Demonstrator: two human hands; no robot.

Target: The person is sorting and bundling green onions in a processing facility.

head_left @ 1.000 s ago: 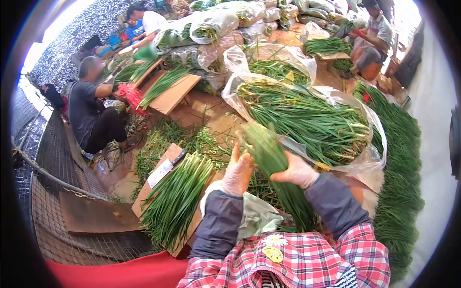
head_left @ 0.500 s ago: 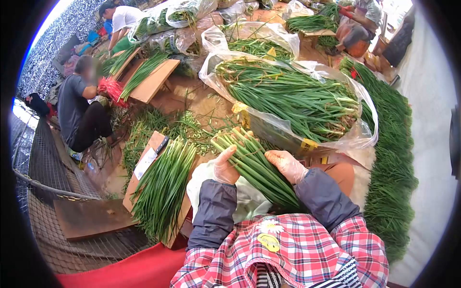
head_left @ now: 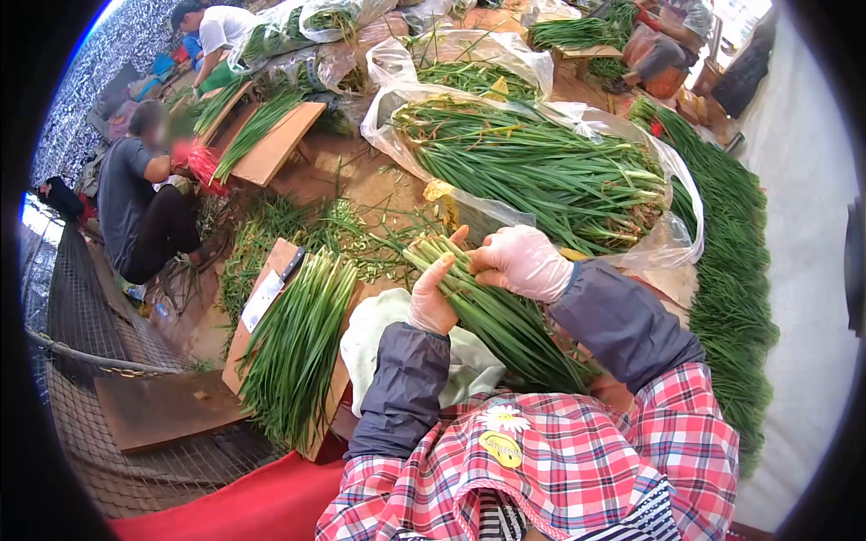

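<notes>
R hand (head_left: 520, 261) has come up over the bunch (head_left: 510, 329), now curled shut on its cut end; 0.5 s ago it lay flat lower down. L hand (head_left: 431, 305) clasps same bunch just beside, fingers closed. Bunch runs from grip down to lap; bag (head_left: 672, 243) just beyond

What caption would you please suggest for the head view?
Gloved left hand and right hand grip a bundle of green stalks near an open plastic bag filled with more.
</notes>
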